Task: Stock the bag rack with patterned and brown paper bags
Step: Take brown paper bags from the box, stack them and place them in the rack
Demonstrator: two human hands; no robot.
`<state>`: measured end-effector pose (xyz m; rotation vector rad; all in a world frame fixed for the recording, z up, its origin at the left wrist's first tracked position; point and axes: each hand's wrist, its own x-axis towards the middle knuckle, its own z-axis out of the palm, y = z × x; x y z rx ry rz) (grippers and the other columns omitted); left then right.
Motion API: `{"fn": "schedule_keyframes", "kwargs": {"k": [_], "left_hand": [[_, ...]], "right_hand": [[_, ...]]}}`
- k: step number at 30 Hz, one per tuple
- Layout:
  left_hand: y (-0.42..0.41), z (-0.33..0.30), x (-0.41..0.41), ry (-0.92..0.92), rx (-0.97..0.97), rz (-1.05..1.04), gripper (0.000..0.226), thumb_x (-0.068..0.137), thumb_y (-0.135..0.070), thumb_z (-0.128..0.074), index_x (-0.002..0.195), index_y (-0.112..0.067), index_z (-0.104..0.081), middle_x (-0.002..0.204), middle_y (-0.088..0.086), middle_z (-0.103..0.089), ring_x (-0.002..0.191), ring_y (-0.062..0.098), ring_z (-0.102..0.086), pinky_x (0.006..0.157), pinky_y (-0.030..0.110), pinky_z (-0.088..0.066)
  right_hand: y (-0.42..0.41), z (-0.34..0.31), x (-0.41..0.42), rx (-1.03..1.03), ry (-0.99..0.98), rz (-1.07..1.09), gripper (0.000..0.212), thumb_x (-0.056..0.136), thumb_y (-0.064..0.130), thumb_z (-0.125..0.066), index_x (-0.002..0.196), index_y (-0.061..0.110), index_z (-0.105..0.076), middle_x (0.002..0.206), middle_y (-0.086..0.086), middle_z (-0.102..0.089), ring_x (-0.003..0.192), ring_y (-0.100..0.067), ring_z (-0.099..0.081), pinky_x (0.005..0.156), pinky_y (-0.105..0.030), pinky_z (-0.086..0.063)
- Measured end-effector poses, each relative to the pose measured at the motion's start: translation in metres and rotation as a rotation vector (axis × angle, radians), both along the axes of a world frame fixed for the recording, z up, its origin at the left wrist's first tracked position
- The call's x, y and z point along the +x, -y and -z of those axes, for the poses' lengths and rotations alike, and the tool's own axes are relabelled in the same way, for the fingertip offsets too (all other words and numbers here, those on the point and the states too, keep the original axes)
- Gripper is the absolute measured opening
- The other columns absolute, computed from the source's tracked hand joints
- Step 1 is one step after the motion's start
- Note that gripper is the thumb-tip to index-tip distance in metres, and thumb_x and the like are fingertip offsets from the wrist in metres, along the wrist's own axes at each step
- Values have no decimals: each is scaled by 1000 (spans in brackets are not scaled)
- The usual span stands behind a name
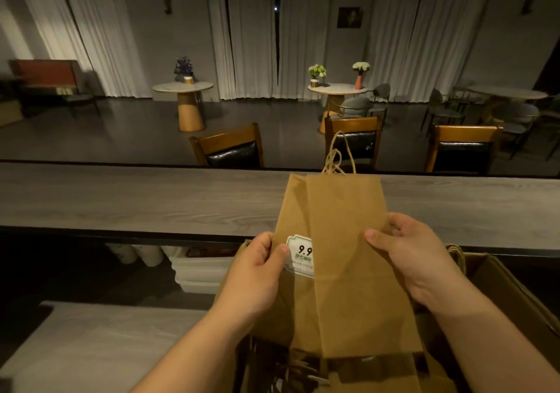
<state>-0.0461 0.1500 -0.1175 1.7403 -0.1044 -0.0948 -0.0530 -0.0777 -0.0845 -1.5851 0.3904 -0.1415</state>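
Observation:
I hold a small stack of flat brown paper bags (339,241) upright in front of me, twine handles pointing up. My left hand (257,274) pinches the stack's left edge, thumb beside a white "9.9" sticker (300,254) on a rear bag. My right hand (415,256) grips the right edge, thumb on the front bag. Below the stack lie more brown bags (378,374) and a dark patterned one (281,365), partly hidden. No bag rack is recognisable in view.
A long grey wooden counter (151,201) runs across in front. An open cardboard box (497,274) sits at the right beside my right hand. White containers (200,271) stand on a shelf under the counter. Wooden chairs (230,147) and round tables stand beyond.

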Motion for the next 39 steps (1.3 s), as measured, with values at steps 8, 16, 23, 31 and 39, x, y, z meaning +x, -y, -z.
{"fn": "schedule_keyframes", "kwargs": {"k": [8, 16, 23, 31, 39], "left_hand": [[2, 0, 0, 78, 152, -103, 14, 106, -31, -52, 117, -39, -54, 95, -16, -78, 84, 0, -74, 77, 40, -63], [2, -6, -6, 144, 192, -6, 43, 106, -25, -48, 129, -62, -53, 127, -19, -66, 103, -5, -65, 85, 25, -58], [3, -10, -11, 153, 137, 105, 62, 88, -37, -77, 143, -43, -48, 126, -21, -66, 115, 1, -64, 104, 48, -53], [3, -6, -7, 440, 274, -228, 114, 98, -9, -65, 139, -77, 17, 121, -48, -29, 110, -20, -40, 99, 5, -34], [2, 4, 2, 459, 506, -109, 46, 101, -5, -57, 128, -43, -66, 135, -11, -52, 117, -6, -42, 83, -11, -26]], "right_hand": [[16, -22, -14, -361, 18, 64, 7, 99, 18, -59, 97, 18, -65, 86, -9, -65, 79, -26, -62, 66, -38, -46], [-15, -24, -26, -681, 124, 65, 13, 101, 27, -64, 110, 35, -57, 92, 13, -64, 76, -4, -64, 58, -17, -43], [-55, -2, -28, -144, 69, -566, 42, 88, 57, -67, 127, 39, -65, 126, 14, -71, 122, -7, -65, 109, -41, -51], [-21, 22, -10, -849, -153, -484, 11, 104, 26, -57, 99, 33, -63, 88, 8, -67, 80, -8, -65, 62, -22, -45], [-92, 79, -28, -1312, -269, -1365, 29, 97, 44, -70, 85, 20, -59, 77, 5, -58, 66, -9, -55, 56, -24, -45]]}}
